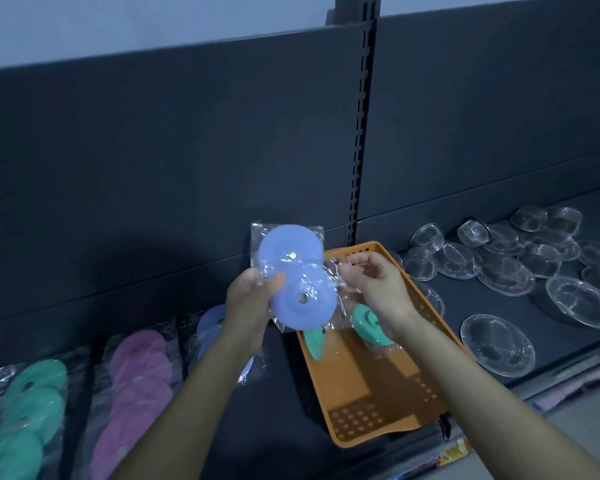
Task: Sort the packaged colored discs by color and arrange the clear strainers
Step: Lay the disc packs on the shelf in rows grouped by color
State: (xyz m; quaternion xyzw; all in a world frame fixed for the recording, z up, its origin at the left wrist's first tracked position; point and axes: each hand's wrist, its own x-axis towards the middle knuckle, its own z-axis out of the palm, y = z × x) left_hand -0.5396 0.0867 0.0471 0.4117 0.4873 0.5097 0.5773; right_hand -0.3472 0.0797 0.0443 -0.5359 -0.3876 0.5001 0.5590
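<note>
Far to the left of my left fingers, on the dark shelf (284, 410), a row of green packaged discs (25, 403) is laid out. A pink row (139, 375) lies beside it, and a blue row (212, 323) sits just behind my left wrist. So I judge the colour sorting to be well along.

My left hand (250, 299) is raised in front of me, forearm angled up and inward. Its thumb and fingers are curled round the edge of two blue packaged discs (302, 299), which are held in the air, one overlapping the other. My right hand (374, 289) comes in from the other side, palm turned towards me. Its curled fingertips appear to pinch the crinkled wrapper edge of the same packets.

Below and just right of those fingers, the orange basket (378, 410) holds at least two loose green discs (368, 322), not yet moved to their row. Well to the right, the clear strainers (499, 271) lie scattered and overlapping on the shelf. I'd say arranging them is hardly begun, and these blue packets need placing first.
</note>
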